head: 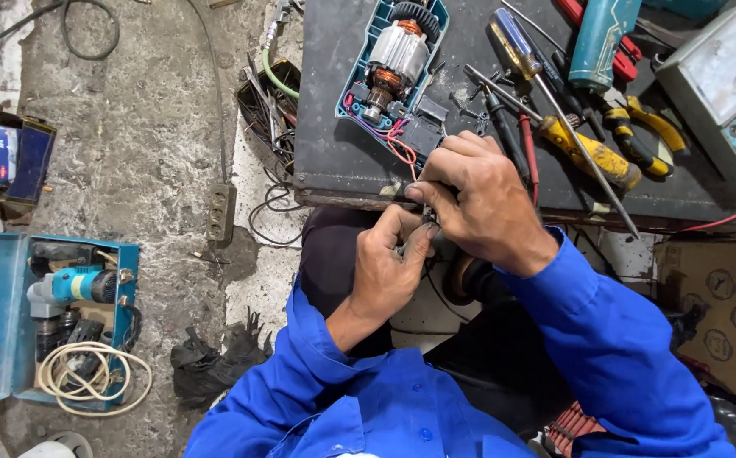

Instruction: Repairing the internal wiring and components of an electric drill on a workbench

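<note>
Barely visible: small part (426, 227) | pinched by left hand (389, 276) fingers | right hand (474, 199) fingers pinching too, covering it

You wear a bright blue work shirt (368, 407) with long sleeves, buttoned front, and dark trousers (504, 356).

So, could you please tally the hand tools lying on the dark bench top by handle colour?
Yellow-handled, the pliers and a screwdriver: 2
Blue-and-yellow-handled, the long screwdriver: 1
Black-handled, the small drivers: 2, though they overlap and are hard to separate
Red-handled, a tool partly hidden at the top edge: 1
Total: 6
</note>
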